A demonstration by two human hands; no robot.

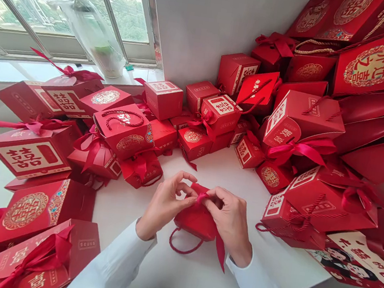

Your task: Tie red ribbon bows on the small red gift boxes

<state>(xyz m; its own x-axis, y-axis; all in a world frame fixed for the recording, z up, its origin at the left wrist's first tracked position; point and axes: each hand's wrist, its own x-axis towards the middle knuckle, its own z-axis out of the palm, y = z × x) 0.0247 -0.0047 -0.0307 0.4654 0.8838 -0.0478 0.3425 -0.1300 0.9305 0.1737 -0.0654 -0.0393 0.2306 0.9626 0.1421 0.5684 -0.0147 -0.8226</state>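
Near the front middle of the white table, a small red gift box (198,221) sits between my hands. A red ribbon (201,197) is tied in a knot at its top, with one tail hanging down at the right. My left hand (170,202) pinches the ribbon from the left, its thumb and index finger meeting beside the knot. From the right, my right hand (230,215) pinches the ribbon with thumb and index finger. A red cord handle (183,251) loops out from the box's near side.
Red gift boxes with ribbons are piled on the left (31,156), along the back (201,98) and on the right (327,195) of the white table (126,211). Large red bags (378,69) lean at the back right. A plastic-wrapped vase (102,47) stands on the windowsill.
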